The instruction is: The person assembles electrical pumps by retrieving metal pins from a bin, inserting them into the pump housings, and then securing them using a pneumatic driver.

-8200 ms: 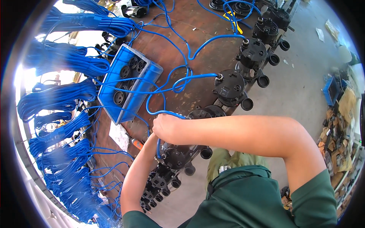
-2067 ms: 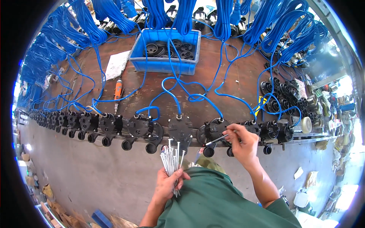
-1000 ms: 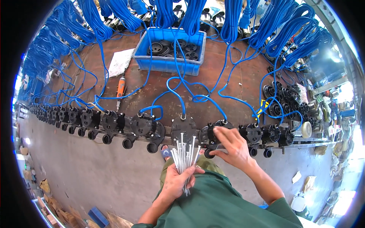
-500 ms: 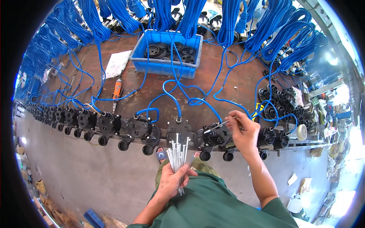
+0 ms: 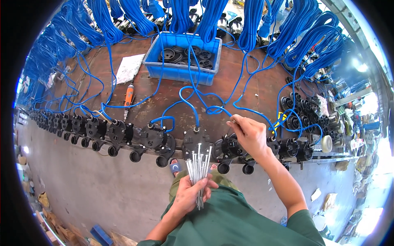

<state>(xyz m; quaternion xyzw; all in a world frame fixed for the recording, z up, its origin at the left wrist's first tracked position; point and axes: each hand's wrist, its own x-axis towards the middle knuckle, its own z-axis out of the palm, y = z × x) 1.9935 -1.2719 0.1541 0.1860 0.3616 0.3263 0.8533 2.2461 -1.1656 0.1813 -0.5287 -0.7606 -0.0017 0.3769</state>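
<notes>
Through the head view, I saw the left hand (image 5: 192, 193) closed around a bundle of long silver bolts (image 5: 199, 164), in front of the dark green shirt (image 5: 223, 217). The heads of the bolts pointed upward and spread a little, like a fan. Half a second earlier this hand had held the same bundle in almost the same place.

The right hand (image 5: 250, 133) was the one that changed more. Earlier it held a single bolt, tilted and well visible, to the right of a black round housing (image 5: 230, 147). Now it had come farther to the left, above this housing, with thumb and forefinger narrow together and pointing to the left. Whether a bolt was between these fingertips, I could not tell.

Compared with the oldest picture, where both hands were close together at the row and the bench appeared turned, the hands were now well apart.

The housing stood in a long row along the near edge of the brown bench (image 5: 141, 115). Behind, the blue crate (image 5: 176, 74) contained black discs (image 5: 169, 54), the orange-handled screwdriver (image 5: 129, 96) lay on the left, and coils of blue cable (image 5: 250, 24) hung at the far side.
</notes>
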